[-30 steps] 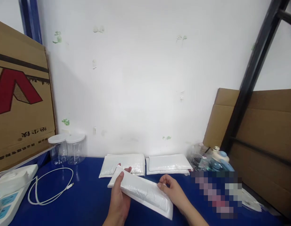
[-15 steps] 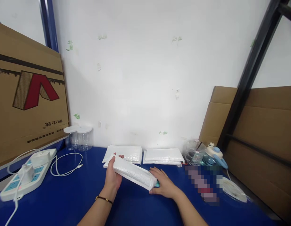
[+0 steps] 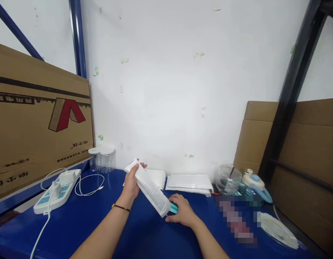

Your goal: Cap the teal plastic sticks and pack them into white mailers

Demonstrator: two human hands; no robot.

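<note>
My left hand is closed around the upper part of a white bubble mailer, which slants down to the right above the table. At its lower right end a teal object sticks out; its kind cannot be made out. The thumb and fingers of my right hand are closed on this teal object. Behind the held mailer lie more white bubble mailers, partly covered by it. To their right is another stack of white mailers against the wall.
On the left stand a white power strip with chargers, a white cable and two clear jars. A clear plastic cup, a blue-and-cream bottle, a blurred patch and a white disc are on the right. Cardboard flanks both sides.
The mailer has tipped more steeply, with its right end low. More of the teal object shows between the mailer and my right hand. The camera view has turned left.
</note>
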